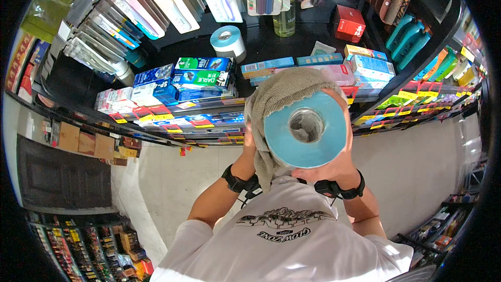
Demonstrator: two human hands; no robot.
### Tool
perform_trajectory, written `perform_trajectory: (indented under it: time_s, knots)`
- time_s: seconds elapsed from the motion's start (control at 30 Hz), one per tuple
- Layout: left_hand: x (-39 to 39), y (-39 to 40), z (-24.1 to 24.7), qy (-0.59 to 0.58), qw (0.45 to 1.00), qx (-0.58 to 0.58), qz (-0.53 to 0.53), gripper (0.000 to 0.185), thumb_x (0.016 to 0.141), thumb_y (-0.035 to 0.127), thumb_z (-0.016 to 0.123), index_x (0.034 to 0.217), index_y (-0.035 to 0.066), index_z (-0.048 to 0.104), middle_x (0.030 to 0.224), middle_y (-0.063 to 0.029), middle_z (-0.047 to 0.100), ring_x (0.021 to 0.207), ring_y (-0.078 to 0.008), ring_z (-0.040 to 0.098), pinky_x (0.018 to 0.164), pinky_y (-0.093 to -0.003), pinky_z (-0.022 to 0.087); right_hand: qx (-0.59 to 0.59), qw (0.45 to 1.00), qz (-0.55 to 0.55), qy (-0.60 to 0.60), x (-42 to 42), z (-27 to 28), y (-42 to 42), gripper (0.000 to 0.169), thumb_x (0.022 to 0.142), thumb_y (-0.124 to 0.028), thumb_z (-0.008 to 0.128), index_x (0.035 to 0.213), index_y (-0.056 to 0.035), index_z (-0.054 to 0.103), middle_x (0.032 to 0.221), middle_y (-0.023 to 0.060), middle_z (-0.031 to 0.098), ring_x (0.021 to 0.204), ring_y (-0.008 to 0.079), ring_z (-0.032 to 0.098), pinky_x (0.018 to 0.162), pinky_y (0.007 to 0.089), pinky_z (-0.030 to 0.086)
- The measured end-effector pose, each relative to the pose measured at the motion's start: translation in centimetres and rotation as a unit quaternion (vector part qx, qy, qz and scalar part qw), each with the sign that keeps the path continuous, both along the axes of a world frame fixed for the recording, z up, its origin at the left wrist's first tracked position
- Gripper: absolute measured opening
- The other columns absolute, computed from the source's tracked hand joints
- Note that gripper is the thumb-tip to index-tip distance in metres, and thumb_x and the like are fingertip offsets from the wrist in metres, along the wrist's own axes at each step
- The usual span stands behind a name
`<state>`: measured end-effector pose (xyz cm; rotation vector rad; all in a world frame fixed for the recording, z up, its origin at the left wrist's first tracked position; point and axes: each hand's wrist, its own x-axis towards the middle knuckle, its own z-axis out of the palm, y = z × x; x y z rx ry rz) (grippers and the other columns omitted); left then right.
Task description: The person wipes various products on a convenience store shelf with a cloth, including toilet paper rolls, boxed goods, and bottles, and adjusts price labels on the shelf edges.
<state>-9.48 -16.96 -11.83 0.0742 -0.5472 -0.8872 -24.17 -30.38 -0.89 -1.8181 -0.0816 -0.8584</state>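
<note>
A large roll with a light-blue end face (278, 137) and a hollow grey core is held up before my chest. My right hand (339, 166) grips it from the right and below, thumb under the lower rim. A grey-brown knitted cloth (270, 100) drapes over the roll's upper left side and hangs down along its left edge. My left hand (249, 144) holds the cloth against the roll from the left; its fingers are mostly hidden behind the cloth. Both wrists wear black straps.
Ahead is a black shelf (262, 35) with a smaller blue-topped white roll (228, 43), Darlie toothpaste boxes (203, 78), a bottle of yellow-green liquid (284, 23) and a red box (349, 24). Packaged toothbrushes (168, 2) hang above. More stocked shelving (78, 243) stands at lower left.
</note>
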Motion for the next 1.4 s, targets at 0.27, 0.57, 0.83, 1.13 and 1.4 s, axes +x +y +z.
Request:
perform_trajectory:
  time_s: [0.27, 0.57, 0.83, 1.13, 1.4]
  knots:
    - [1.1, 1.4, 2.5, -0.041, 0.977, 0.205, -0.049, 0.072, 0.099, 0.055, 0.047, 0.144, 0.000, 0.043, 0.137, -0.0177, 0.056, 0.121, -0.0280, 0.058, 0.101, -0.0399, 0.051, 0.125, 0.985, 0.105, 0.055, -2.5, -4.4, 1.1, 0.100, 0.081, -0.071, 0.067, 0.146, 0.0021, 0.044, 0.147, 0.0151, 0.049, 0.136, 0.0298, 0.047, 0.114, 0.0462, 0.035]
    - [-0.8, 4.7, 3.5, -0.037, 0.954, 0.295, 0.022, 0.065, 0.103, 0.051, 0.039, 0.142, -0.001, 0.045, 0.134, -0.0189, 0.057, 0.118, -0.0286, 0.060, 0.099, -0.0394, 0.054, -0.069, 0.984, 0.043, -0.161, 3.0, 0.0, 1.6, 0.127, 0.048, -0.039, 0.102, 0.146, -0.0007, 0.032, 0.143, 0.0191, 0.044, 0.132, 0.0306, 0.047, 0.110, 0.0439, 0.040]
    - [-1.8, 5.6, 4.9, -0.001, 0.969, 0.116, 0.219, 0.073, 0.099, 0.055, 0.043, 0.147, 0.000, 0.038, 0.143, -0.0192, 0.050, 0.128, -0.0313, 0.053, 0.109, -0.0464, 0.044, 0.043, 0.997, 0.050, -0.047, 4.4, -1.6, 3.8, 0.143, 0.055, -0.048, 0.097, 0.158, -0.0092, 0.005, 0.154, 0.0212, 0.032, 0.142, 0.0347, 0.036, 0.114, 0.0472, 0.033]
    - [-2.8, 6.0, 9.4, -0.309, 0.677, 0.250, 0.619, 0.088, 0.075, 0.041, 0.081, 0.138, 0.010, 0.026, 0.143, -0.0295, 0.033, 0.130, -0.0371, 0.042, 0.107, -0.0507, 0.035, 0.262, 0.959, 0.106, 0.034, 4.4, 3.2, 6.0, 0.128, 0.066, -0.050, 0.088, 0.159, -0.0036, 0.013, 0.149, 0.0204, 0.039, 0.137, 0.0299, 0.044, 0.110, 0.0420, 0.038]
    - [0.2, 8.1, 10.6, -0.368, 0.725, 0.288, 0.507, 0.072, 0.079, 0.038, 0.078, 0.132, 0.004, 0.042, 0.133, -0.0212, 0.048, 0.124, -0.0307, 0.047, 0.104, -0.0457, 0.038, -0.202, 0.978, -0.045, -0.039, 3.3, 2.7, 5.2, 0.124, 0.057, -0.041, 0.094, 0.153, -0.0027, 0.025, 0.143, 0.0224, 0.042, 0.126, 0.0368, 0.049, 0.105, 0.0462, 0.041]
